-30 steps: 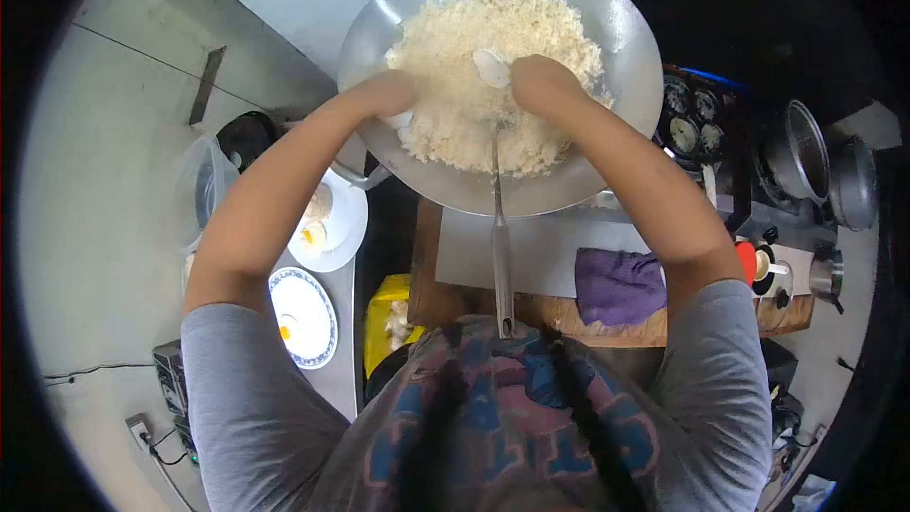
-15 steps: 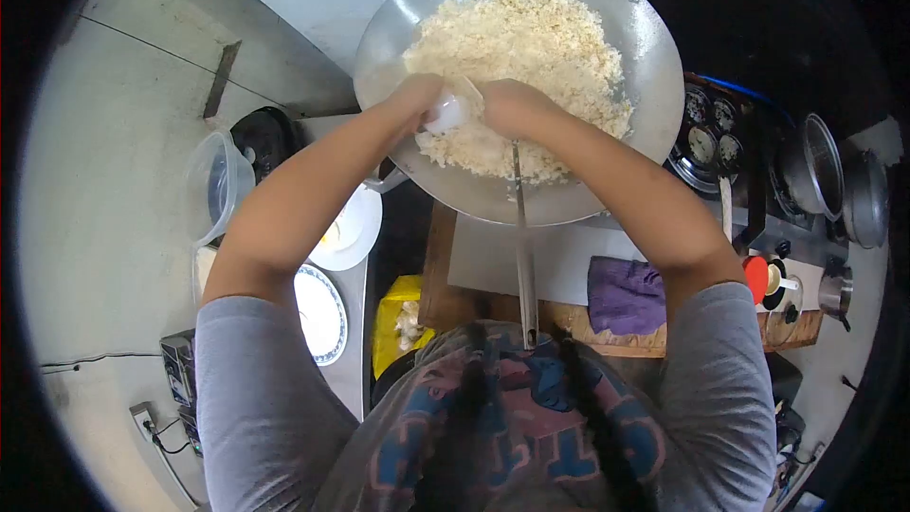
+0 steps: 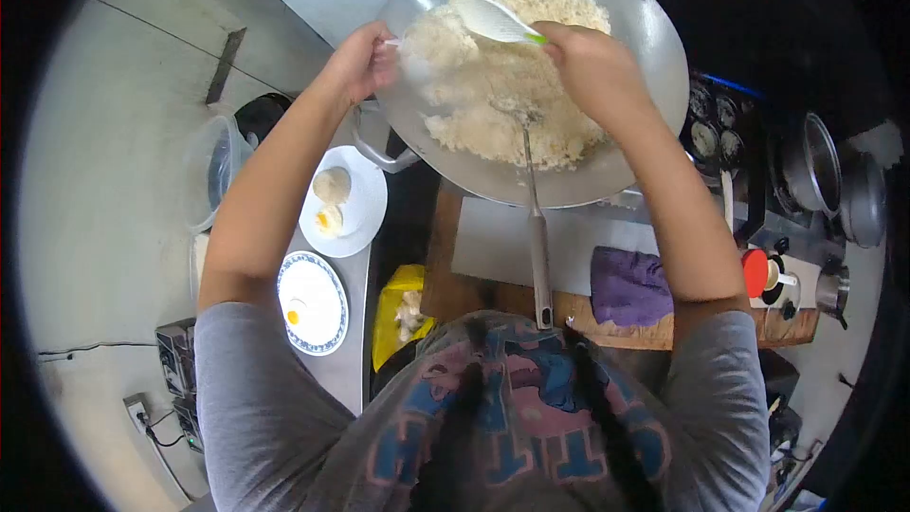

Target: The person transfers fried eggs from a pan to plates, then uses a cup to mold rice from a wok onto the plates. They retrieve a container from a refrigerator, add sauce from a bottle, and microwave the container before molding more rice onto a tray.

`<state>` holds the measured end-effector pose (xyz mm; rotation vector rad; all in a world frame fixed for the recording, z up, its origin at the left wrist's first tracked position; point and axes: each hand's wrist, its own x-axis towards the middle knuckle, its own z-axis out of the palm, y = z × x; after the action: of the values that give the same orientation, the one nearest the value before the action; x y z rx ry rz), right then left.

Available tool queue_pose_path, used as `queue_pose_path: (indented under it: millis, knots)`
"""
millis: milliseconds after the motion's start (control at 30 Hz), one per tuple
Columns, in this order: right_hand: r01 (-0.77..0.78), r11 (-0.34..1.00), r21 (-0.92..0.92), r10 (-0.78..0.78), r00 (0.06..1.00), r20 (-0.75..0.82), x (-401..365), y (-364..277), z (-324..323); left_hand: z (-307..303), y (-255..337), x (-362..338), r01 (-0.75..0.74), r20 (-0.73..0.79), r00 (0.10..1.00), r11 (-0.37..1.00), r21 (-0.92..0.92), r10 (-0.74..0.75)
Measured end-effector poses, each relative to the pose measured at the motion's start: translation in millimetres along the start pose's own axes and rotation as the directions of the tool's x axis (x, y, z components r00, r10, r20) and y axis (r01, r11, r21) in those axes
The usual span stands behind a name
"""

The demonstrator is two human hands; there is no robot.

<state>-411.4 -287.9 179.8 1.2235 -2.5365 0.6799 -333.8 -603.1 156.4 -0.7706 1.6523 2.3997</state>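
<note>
Our right hand [image 3: 592,62] is closed around the green end of one white rice paddle [image 3: 488,17], whose blade hangs over the far part of the rice [image 3: 502,118]. Our left hand [image 3: 365,57] is curled at the left rim of the single wok [image 3: 569,188]. A pale blur lies just beside its fingers, and we cannot tell whether it grips anything. The rice is heaped in the middle of the wok.

One metal ladle [image 3: 538,246] runs from the rice toward our chest, its head buried in the grains and hidden.

Left of the wok we count two plates. The white plate [image 3: 365,213] carries two small pieces of food, and the blue-rimmed plate [image 3: 318,318] carries one yellow bit. Beyond them, one clear plastic container [image 3: 210,180] is partly covered by our left forearm. One purple cloth [image 3: 630,286] lies below the wok, its right edge behind our right arm. A yellow bag [image 3: 393,308] shows in the gap, its contents too small to name.
</note>
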Motion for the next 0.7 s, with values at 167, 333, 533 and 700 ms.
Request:
queue_pose_path:
  millis: [167, 333, 533, 700]
  knots:
    - [-0.165, 0.969, 0.185, 0.157, 0.986, 0.058, -10.3, 18.0, -20.3, 9.6, 1.6, -26.0, -0.014, -0.01, 1.0, 0.996, -0.087, 0.013]
    - [-0.309, 0.855, 0.416, 0.255, 0.95, 0.181, -43.4, -7.8, 7.5, 7.3, -24.9, -22.4, 0.019, 0.177, 0.983, 0.951, -0.309, 0.038]
    - [-0.397, 0.7, 0.594, 0.331, 0.917, 0.224, -51.9, -35.0, 28.5, 59.3, -58.2, -40.3, -0.196, -0.014, 0.98, 0.966, -0.169, 0.196]
    - [-0.361, 0.76, 0.54, 0.284, 0.932, 0.224, -44.0, -29.9, 36.3, 100.4, -57.2, -55.3, -0.319, -0.204, 0.918, 0.938, 0.135, 0.341]
